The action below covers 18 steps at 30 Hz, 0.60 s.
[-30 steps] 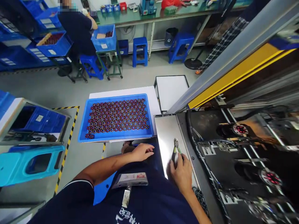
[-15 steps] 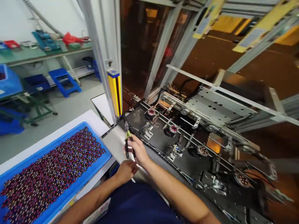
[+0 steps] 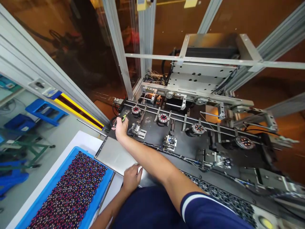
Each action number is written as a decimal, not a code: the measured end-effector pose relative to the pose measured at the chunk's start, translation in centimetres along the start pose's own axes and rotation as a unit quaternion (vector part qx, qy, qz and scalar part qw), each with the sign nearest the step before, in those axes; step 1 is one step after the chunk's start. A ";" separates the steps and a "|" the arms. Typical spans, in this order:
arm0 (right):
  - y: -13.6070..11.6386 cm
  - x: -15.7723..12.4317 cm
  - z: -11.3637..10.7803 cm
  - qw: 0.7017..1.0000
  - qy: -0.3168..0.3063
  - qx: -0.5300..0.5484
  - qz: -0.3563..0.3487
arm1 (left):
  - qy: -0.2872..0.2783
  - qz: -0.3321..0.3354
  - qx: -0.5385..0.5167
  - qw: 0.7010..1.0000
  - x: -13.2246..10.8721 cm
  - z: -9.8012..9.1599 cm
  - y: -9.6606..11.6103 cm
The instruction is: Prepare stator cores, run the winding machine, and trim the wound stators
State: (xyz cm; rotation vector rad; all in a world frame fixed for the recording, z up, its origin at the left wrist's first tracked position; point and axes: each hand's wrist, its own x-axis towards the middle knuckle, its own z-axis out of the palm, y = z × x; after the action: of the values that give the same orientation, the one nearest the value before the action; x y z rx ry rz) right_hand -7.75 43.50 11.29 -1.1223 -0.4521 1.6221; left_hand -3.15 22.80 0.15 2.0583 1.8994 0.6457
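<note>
My right hand [image 3: 121, 128] reaches out over the left end of the machine's black deck, closed around pliers [image 3: 124, 118] with green-and-black handles. The jaws of the pliers are hard to make out against the dark deck. Just beyond them is a round copper-and-black part [image 3: 136, 110] on a holder; a small metal clamp fixture [image 3: 136, 129] lies to the right of the hand. My left hand [image 3: 132, 178] is at the near edge of a bare metal plate [image 3: 114, 156], its fingers curled in. Whatever may be inside those fingers is hidden.
A blue tray [image 3: 75, 149] full of small ring-shaped parts stands on a white table at left. A yellow light-curtain bar [image 3: 79, 109] and aluminium frame posts [image 3: 119, 57] border the machine. Several more holders and fixtures line the deck, with a rail [image 3: 202, 60] above.
My right hand has moved with the pliers from over the metal plate forward onto the deck. My left hand is now apart from it. The view has turned right.
</note>
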 end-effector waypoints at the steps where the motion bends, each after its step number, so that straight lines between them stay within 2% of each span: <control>1: 0.0 0.0 -0.2 1.000 0.010 0.000 0.001 | -0.001 -0.001 -0.001 1.000 0.0 0.0 0.0; 8: -0.2 0.8 -0.3 0.999 0.047 0.003 0.015 | -0.004 -0.010 0.003 1.000 0.0 -0.1 0.1; 18: 0.4 1.9 -0.4 0.999 0.033 0.012 0.005 | -0.006 -0.012 0.009 1.000 0.0 0.0 0.0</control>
State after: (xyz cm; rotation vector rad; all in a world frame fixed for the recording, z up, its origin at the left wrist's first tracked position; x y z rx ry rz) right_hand -7.59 44.92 9.94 -1.1577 -0.3831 1.5909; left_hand -3.16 22.83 0.12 2.0413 1.9272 0.6109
